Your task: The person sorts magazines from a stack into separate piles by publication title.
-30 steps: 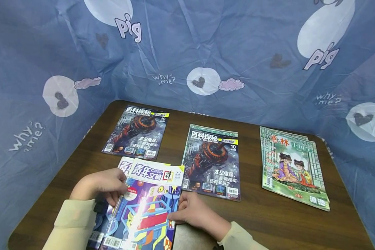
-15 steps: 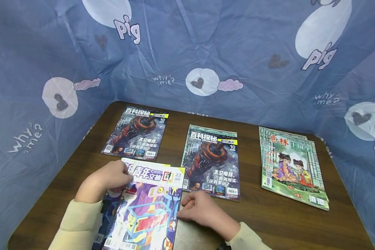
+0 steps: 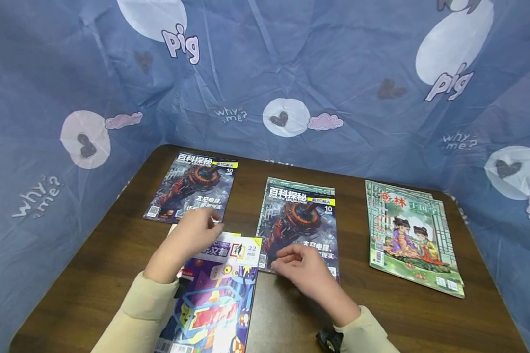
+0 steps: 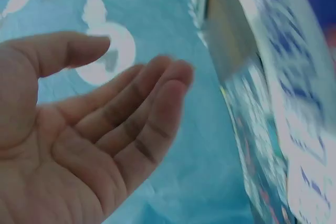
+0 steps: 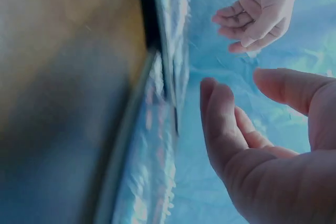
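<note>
Left of middle space magazine point(image 3: 298, 223): left grip point(image 3: 189, 240), thumb and fingers parted, empty; nearest to purple magazine point(image 3: 212, 305), below and toward person, long axis near-to-far. Over middle space magazine's lower edge: right grip point(image 3: 305, 269), loosely bent, empty.

Head view was pretty bright and mostly sharp, but the glossy purple magazine point(image 3: 212, 299) had a nasty white glare patch low on its cover. Left wrist cam came out dimmer, with the cover lettering point(image 4: 295, 77) smeared by blur and a cyan cast on the cloth point(image 4: 202, 150). Right wrist cam was hazy and bluish, the brown tabletop point(image 5: 68, 51) blurry under a broad dark shadow.
</note>
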`<action>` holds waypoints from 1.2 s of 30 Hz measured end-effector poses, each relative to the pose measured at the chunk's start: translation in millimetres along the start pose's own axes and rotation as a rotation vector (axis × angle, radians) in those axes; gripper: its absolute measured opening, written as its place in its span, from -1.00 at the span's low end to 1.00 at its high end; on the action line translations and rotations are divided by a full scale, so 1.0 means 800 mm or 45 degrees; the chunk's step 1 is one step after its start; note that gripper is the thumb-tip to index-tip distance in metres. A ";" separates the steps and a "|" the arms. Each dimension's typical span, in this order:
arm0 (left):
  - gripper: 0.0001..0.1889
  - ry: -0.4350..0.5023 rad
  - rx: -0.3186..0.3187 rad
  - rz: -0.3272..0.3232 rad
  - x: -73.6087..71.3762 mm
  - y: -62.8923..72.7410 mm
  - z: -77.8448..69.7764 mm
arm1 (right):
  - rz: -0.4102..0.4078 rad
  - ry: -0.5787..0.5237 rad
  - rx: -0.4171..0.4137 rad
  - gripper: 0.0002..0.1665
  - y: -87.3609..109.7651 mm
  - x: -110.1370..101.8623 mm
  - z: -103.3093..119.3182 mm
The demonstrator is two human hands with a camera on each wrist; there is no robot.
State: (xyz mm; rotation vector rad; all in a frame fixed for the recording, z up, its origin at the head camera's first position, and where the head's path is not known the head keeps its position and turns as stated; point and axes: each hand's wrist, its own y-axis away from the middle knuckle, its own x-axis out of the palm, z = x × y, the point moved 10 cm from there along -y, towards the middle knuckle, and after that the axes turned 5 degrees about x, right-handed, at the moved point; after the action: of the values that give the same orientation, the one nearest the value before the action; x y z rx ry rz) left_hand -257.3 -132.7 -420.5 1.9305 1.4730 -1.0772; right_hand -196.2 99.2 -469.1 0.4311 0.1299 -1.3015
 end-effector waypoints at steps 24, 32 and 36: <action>-0.59 0.671 -0.005 -0.286 0.056 -0.051 -0.063 | -0.508 -0.165 -0.134 -0.52 -0.012 -0.152 -0.012; -0.59 0.707 -0.048 -0.314 0.066 -0.053 -0.052 | -0.597 -0.149 -0.143 -0.49 -0.010 -0.183 -0.032; -0.57 0.666 -0.077 -0.290 0.070 -0.054 -0.046 | -0.594 -0.113 -0.123 -0.45 -0.010 -0.186 -0.041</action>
State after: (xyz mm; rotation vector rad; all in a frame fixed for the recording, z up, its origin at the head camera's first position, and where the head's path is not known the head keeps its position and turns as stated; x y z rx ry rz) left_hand -281.4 -59.5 -440.9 2.1402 2.0161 -0.6219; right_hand -239.5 244.6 -451.5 0.2664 0.2267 -1.7617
